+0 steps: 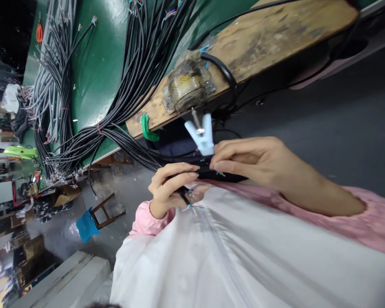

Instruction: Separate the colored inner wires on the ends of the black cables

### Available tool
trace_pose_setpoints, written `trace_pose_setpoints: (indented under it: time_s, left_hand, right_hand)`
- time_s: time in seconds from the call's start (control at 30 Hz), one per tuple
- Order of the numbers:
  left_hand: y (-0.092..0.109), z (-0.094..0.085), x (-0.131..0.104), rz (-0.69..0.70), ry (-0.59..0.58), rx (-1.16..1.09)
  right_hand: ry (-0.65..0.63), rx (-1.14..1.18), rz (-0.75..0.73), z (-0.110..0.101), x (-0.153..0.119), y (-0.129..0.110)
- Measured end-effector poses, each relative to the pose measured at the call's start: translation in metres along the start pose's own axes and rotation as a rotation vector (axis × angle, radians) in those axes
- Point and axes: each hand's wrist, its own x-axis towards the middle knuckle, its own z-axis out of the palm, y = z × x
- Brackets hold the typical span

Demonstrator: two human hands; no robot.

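My left hand (173, 184) is wrapped round a bunch of black cables (144, 156), whose stripped ends with thin coloured wires (192, 207) poke out below the palm. Thumb and fingers of my right hand (253, 160) are pinched together just right of the left fingertips. Small coloured wire ends (220, 173) show under that thumb; what the pinch holds is hidden. Right above the fingertips, a light blue plastic clip (204, 139) sits on the metal shaft of a small motor (186, 85). The motor is fixed to a wooden board (276, 34).
Long bundles of black cables (128, 77) and grey cables (48, 98) lie across the green tabletop (98, 55). A green hook-like piece (148, 128) hangs at the board's edge. On the floor to the left stands a wooden stool (107, 211) with a blue cover.
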Motion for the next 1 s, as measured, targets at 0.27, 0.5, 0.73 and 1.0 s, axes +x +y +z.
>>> trace_pose_setpoints:
  time_s: [0.27,0.5,0.73,1.0]
  left_hand:
    - [-0.012,-0.017,0.007,-0.092,-0.445,0.024]
    - [0.003,-0.012,0.008,-0.127,-0.214,0.047]
    - [0.008,-0.009,0.005,-0.189,-0.174,0.097]
    - [0.011,-0.003,0.007,-0.185,-0.112,0.126]
  right_hand:
    - [0.116,-0.493,-0.359,0.009,-0.004,0.034]
    - [0.381,-0.324,-0.491,0.021,-0.011,0.007]
    - [0.155,-0.027,-0.27,0.022,-0.013,-0.003]
    - [0.282,0.118,-0.123,0.037,-0.013,0.002]
